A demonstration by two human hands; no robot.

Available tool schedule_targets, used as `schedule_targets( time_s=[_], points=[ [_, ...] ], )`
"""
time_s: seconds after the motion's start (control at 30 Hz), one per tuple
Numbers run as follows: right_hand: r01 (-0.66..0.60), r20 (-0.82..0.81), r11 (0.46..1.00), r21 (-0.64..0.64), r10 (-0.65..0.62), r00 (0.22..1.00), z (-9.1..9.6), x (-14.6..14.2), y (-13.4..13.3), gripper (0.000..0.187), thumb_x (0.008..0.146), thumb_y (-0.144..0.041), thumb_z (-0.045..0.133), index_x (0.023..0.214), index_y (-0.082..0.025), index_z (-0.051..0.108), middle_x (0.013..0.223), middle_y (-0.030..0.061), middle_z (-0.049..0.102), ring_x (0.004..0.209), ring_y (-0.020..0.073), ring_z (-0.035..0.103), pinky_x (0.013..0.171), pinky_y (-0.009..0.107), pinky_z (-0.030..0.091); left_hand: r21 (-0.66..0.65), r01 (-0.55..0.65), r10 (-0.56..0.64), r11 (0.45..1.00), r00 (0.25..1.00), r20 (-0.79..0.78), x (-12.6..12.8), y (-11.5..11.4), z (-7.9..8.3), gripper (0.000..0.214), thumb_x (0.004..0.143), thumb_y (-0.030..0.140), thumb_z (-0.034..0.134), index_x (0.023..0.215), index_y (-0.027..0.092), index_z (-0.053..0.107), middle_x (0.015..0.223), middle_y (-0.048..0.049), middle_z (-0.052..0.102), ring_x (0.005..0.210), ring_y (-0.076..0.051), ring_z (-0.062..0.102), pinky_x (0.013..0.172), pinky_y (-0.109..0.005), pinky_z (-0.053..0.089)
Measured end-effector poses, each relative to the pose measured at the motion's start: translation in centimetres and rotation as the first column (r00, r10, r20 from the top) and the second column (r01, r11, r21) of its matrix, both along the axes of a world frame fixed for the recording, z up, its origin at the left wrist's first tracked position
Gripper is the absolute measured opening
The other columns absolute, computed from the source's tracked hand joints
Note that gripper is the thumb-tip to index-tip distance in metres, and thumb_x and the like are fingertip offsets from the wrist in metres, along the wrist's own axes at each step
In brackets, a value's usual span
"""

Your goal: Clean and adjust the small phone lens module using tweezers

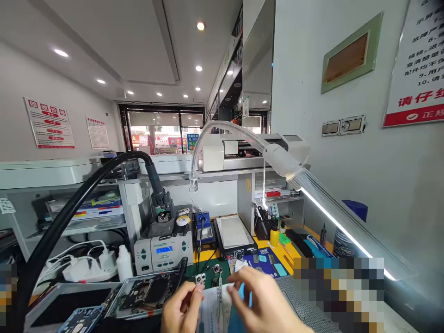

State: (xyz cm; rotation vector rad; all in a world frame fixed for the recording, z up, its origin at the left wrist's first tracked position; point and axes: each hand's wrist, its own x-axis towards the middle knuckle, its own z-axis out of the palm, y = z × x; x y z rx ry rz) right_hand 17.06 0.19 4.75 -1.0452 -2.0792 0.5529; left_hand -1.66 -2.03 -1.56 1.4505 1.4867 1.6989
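Desk (207,255): yellow top, near edge out of view; gear lines the far edge, prob. so your hands get the near side.
Lamp (340,226): slants in from the R, tube lit, arm arching by the far edge; likely set to light your hands from the side w/o blocking your view.
Station (164,254): by desk's far edge, L of ctr; display lit & facing you, prob. for a quick read.
Plate (234,231): near far edge, abt ctr, knob side toward you, presumably for easy reach.
Tray (149,275): L part of desk, boards inside; rim likely stops loose bits wandering.
Sheet (209,307): white/blue, below & between your hands; maybe a pale backing so tiny stuff shows up.
Right hand (260,298): fingers curled, thumb & forefinger tips near the strip's R side; can't tell if they pinch anything.
Left hand (183,307): thumb & forefinger pinching the metal part low down, prob. so its top shows.
Strip (219,303): narrow, w/ holes, between your hands over the sheet; can't see what supports it.
Block (217,269): at strip's far end.
Metal part (200,279): in your L fingertips, just L of the block, not touching; prob. held up for a clear view.
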Motion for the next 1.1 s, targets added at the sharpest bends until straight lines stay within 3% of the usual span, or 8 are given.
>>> schedule_targets(
  time_s=[0.1, 0.23, 0.4, 0.6, 0.77, 0.83, 0.93, 1.1],
  points=[
    [0.282, 0.261, 0.957, -0.070, -0.255, 0.931, -1.2, 4.0, 4.5, 0.026, 0.093, -0.025, 0.050, 0.090, -0.018, 0.075, 0.090, 0.0089, 0.077, 0.084, 0.0235, 0.069, 0.074, 0.030, 0.045, 0.042, 0.012, -0.012, 0.999, 1.000, -0.001, -0.3, 0.2, -1.7, 0.050, 0.084, 0.061, 0.060, 0.058, 0.019, 0.058, 0.051, 0.0041, 0.041, 0.046, -0.012, 0.042, 0.046, -0.020, 0.036],
    [0.409, 0.394, 0.910, -0.070, -0.351, 0.849, -3.8, 6.9, 8.3, 0.019, 0.085, -0.015, 0.057, 0.088, -0.012, 0.076, 0.088, 0.0170, 0.076, 0.088, 0.0321, 0.070, 0.074, 0.035, 0.042, 0.078, -0.030, 0.028, 0.997, 0.999, 0.022, 0.3, 0.6, -3.0, 0.053, 0.087, 0.064, 0.054, 0.058, 0.019, 0.053, 0.053, 0.0044, 0.035, 0.047, -0.011, 0.035, 0.045, -0.021, 0.028],
    [0.381, 0.422, 0.920, -0.091, -0.311, 0.852, -5.5, 6.6, 8.3, 0.019, 0.088, -0.019, 0.056, 0.087, -0.016, 0.074, 0.087, 0.0102, 0.077, 0.085, 0.0267, 0.070, 0.070, 0.030, 0.043, 0.124, -0.045, 0.041, 0.991, 0.999, 0.034, 0.7, 0.5, -2.7, 0.049, 0.088, 0.058, 0.055, 0.058, 0.020, 0.048, 0.056, 0.0046, 0.032, 0.050, -0.011, 0.030, 0.047, -0.022, 0.025],
    [0.356, 0.411, 0.932, -0.066, -0.300, 0.861, -5.6, 4.1, 8.8, 0.024, 0.090, -0.028, 0.054, 0.087, -0.015, 0.074, 0.088, 0.0095, 0.076, 0.085, 0.0250, 0.069, 0.068, 0.029, 0.042, 0.161, -0.016, 0.011, 0.987, 0.999, 0.033, 0.6, -0.1, -1.8, 0.045, 0.090, 0.051, 0.057, 0.059, 0.019, 0.052, 0.060, 0.0042, 0.034, 0.050, -0.011, 0.031, 0.047, -0.023, 0.024],
    [0.324, 0.432, 0.945, -0.050, -0.272, 0.860, -5.6, 1.8, 9.6, 0.033, 0.082, -0.038, 0.067, 0.106, -0.017, 0.075, 0.103, 0.0121, 0.077, 0.097, 0.0286, 0.069, 0.076, 0.031, 0.043, 0.152, 0.056, -0.049, 0.987, 0.998, -0.047, -0.4, -0.2, -1.6, 0.035, 0.092, 0.040, 0.058, 0.065, 0.017, 0.061, 0.061, 0.0032, 0.041, 0.051, -0.011, 0.038, 0.047, -0.021, 0.031],
    [0.308, 0.451, 0.950, -0.052, -0.253, 0.856, -5.8, 1.1, 9.9, 0.035, 0.077, -0.037, 0.071, 0.107, -0.018, 0.076, 0.104, 0.0126, 0.077, 0.099, 0.0292, 0.069, 0.077, 0.030, 0.043, 0.150, 0.066, -0.055, 0.986, 0.995, -0.078, -0.9, -0.1, -1.7, 0.032, 0.092, 0.038, 0.057, 0.069, 0.017, 0.065, 0.061, 0.0025, 0.044, 0.050, -0.011, 0.040, 0.047, -0.020, 0.034],
    [0.286, 0.480, 0.956, -0.060, -0.224, 0.848, -6.3, 0.4, 10.3, 0.024, 0.076, -0.027, 0.068, 0.096, -0.020, 0.079, 0.098, 0.0108, 0.078, 0.095, 0.0280, 0.070, 0.073, 0.029, 0.042, 0.172, 0.026, -0.008, 0.985, 0.995, -0.102, -1.3, 0.6, -2.5, 0.031, 0.092, 0.036, 0.057, 0.070, 0.018, 0.067, 0.060, 0.0018, 0.047, 0.051, -0.012, 0.042, 0.048, -0.019, 0.037],
    [0.271, 0.492, 0.961, -0.055, -0.210, 0.845, -7.2, 0.4, 10.9, 0.020, 0.078, -0.016, 0.061, 0.084, -0.019, 0.080, 0.091, 0.0099, 0.079, 0.090, 0.0262, 0.072, 0.070, 0.028, 0.041, 0.249, -0.078, 0.113, 0.965, 0.985, -0.130, -1.0, 2.0, -4.1, 0.037, 0.093, 0.037, 0.054, 0.062, 0.019, 0.060, 0.056, 0.0038, 0.039, 0.049, -0.011, 0.036, 0.046, -0.021, 0.032]
  ],
)
